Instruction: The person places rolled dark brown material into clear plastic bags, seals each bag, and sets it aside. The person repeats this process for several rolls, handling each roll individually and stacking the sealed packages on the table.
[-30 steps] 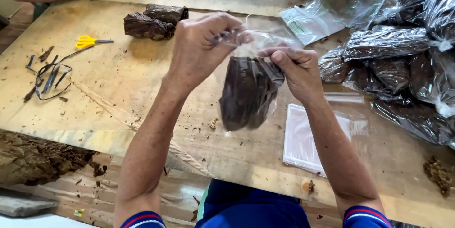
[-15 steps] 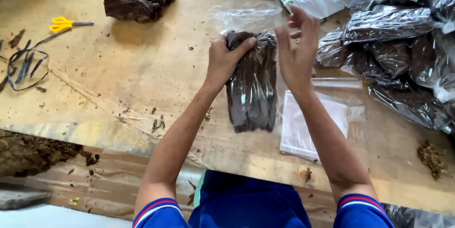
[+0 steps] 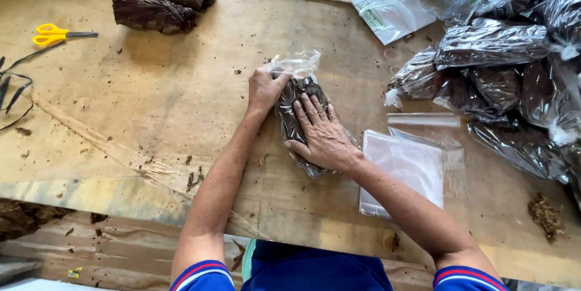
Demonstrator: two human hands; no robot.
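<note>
Left hand: the left hand (image 3: 264, 87) is at the upper end of a clear plastic bag (image 3: 301, 115) filled with dark brown leaf; its grip is pressed together, pinching the bag's crumpled open mouth.
Right hand: the right hand (image 3: 321, 134) lies palm down on the bag's middle, fingers (image 3: 305, 106) spread flat over the dark filling, pressing it against the desk (image 3: 151, 115); this grip is splayed, closed on nothing.
Bag: it lies lengthwise on the desk, about midway between the left and right edges and nearer the near edge than the far one.
Empty bags: a flat stack of clear empty bags (image 3: 402, 170) lies just right of the right wrist, near the near edge.
Filled bags: a heap of filled bags (image 3: 502, 79) covers the right side of the desk, up to the far right corner.
Dark bundles: two dark brown bundles (image 3: 160, 3) lie touching each other near the far edge, left of centre.
Scissors: yellow-handled scissors (image 3: 54, 34) lie by the left edge, well apart from both hands.
Crumbs: loose leaf crumbs (image 3: 544, 215) sit near the near right corner.
</note>
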